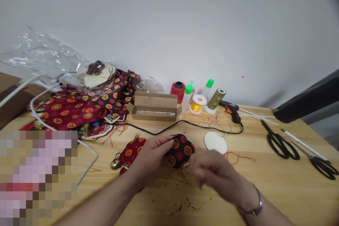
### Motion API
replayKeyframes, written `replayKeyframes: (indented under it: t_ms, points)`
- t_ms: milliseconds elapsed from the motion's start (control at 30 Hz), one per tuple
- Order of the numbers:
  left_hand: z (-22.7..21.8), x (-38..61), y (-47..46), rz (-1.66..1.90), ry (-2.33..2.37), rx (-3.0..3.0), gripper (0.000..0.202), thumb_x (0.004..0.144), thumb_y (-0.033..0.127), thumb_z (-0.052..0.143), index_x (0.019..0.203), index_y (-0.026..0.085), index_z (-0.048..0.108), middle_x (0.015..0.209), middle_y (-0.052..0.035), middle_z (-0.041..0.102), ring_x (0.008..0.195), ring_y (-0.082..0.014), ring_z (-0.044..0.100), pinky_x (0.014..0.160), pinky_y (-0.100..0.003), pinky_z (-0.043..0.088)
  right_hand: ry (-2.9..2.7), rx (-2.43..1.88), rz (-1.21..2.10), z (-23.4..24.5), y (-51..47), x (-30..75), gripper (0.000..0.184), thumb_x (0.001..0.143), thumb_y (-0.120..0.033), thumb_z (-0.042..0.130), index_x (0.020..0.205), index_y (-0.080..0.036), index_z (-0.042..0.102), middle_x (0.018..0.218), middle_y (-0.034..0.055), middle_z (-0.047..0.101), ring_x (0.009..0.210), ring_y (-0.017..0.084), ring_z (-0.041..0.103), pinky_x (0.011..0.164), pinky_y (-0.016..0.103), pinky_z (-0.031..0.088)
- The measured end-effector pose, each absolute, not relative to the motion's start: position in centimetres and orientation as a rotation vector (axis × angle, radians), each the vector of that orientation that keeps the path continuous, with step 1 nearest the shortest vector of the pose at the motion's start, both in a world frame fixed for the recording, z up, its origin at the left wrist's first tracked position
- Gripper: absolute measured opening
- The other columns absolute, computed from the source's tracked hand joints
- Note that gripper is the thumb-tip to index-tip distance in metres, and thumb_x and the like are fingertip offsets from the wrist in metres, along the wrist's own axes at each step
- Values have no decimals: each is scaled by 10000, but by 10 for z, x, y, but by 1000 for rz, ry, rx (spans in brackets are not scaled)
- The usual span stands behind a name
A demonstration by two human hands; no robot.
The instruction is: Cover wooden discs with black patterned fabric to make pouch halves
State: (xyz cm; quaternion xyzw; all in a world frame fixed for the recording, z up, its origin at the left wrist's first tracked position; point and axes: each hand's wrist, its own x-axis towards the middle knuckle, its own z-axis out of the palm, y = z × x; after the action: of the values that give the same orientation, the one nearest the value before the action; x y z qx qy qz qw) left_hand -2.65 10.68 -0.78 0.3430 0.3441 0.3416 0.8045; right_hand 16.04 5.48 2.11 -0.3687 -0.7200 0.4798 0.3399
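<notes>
My left hand [156, 153] grips a round piece of black patterned fabric [178, 151] with red and orange motifs, thumb on top. A pale edge shows behind the fabric. Close to its right side is my right hand [212, 169], fingers curled and slightly blurred; whatever they pinch is hidden. Partly behind my left hand lies a dark red patterned fabric piece [132, 152], with a brass bell [116, 164] at its left. A white oval disc [215, 142] rests on the table beyond my right hand, with red thread [239, 156] beside it.
Dark scraps [181, 207] litter the wooden table [164, 215]. Behind stand an open cardboard box [155, 113], thread spools [198, 104] and green-capped bottles [187, 99]. A glue gun [233, 110] trails a black cord. Scissors [280, 144] lie right; patterned fabric [76, 109] is heaped left.
</notes>
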Motion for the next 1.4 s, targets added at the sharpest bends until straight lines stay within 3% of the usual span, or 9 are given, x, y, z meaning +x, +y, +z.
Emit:
replayKeyframes:
  t_ms: [67, 133, 200, 367, 467, 567, 733, 967, 1400]
  points:
    - [-9, -26, 108, 751, 717, 651, 253, 774, 222, 663, 1004, 135, 723, 849, -108, 755, 687, -180, 693, 683, -293, 546, -2156, -752, 1352, 23, 47, 150, 255, 892, -245, 506, 658, -179, 580, 627, -10, 550, 609, 108, 514, 587, 213, 411]
    - [-10, -26, 109, 775, 707, 603, 238, 763, 190, 669, 984, 125, 727, 821, -112, 754, 664, -175, 694, 665, -285, 552, -2366, -655, 1353, 22, 43, 143, 144, 844, -128, 516, 830, -169, 653, 811, 26, 642, 715, 114, 574, 640, 196, 443]
    - [-10, -26, 109, 800, 689, 580, 219, 756, 162, 671, 962, 120, 731, 809, -111, 754, 663, -165, 695, 677, -269, 551, -2460, -626, 1331, 19, 42, 140, 234, 825, -76, 501, 957, -174, 668, 967, 40, 665, 792, 107, 601, 687, 176, 456]
    - [-8, -27, 108, 763, 596, 617, 279, 746, 97, 659, 1017, 135, 712, 887, -109, 749, 743, -172, 697, 736, -273, 540, -2233, -868, 1080, 8, 45, 142, 135, 876, -229, 562, 853, -177, 685, 612, -28, 623, 541, 78, 542, 559, 171, 433]
    - [-7, -27, 108, 758, 542, 693, 321, 744, 57, 642, 1049, 143, 699, 964, -99, 735, 811, -151, 677, 768, -234, 513, -1952, -1115, 611, 0, 51, 141, 120, 879, -177, 553, 890, -194, 672, 739, 18, 646, 684, 129, 577, 643, 242, 459]
    - [-7, -26, 108, 747, 532, 739, 355, 750, 65, 642, 1088, 162, 684, 1002, -87, 724, 818, -138, 660, 735, -209, 499, -1853, -1171, 379, -7, 57, 141, 138, 881, -155, 556, 961, -201, 657, 850, 54, 639, 809, 167, 586, 691, 284, 481]
    - [-6, -25, 106, 706, 566, 765, 372, 715, 76, 684, 1075, 171, 696, 982, -77, 725, 858, -142, 646, 765, -215, 481, -1936, -1204, 303, -12, 60, 143, 144, 890, -146, 535, 936, -198, 661, 846, 55, 620, 776, 163, 573, 652, 278, 484]
    - [-8, -23, 107, 669, 625, 755, 335, 716, 141, 710, 1051, 160, 709, 964, -73, 727, 828, -135, 635, 776, -229, 462, -2185, -1205, 134, -11, 57, 141, 209, 934, -128, 439, 801, -169, 595, 790, 44, 590, 708, 154, 509, 614, 276, 400]
    - [-11, -21, 103, 681, 644, 698, 308, 684, 132, 707, 990, 143, 728, 884, -67, 742, 760, -142, 645, 734, -228, 459, -2377, -980, -125, -3, 56, 145, 196, 918, -73, 394, 901, -141, 576, 820, 69, 601, 685, 173, 466, 624, 308, 373]
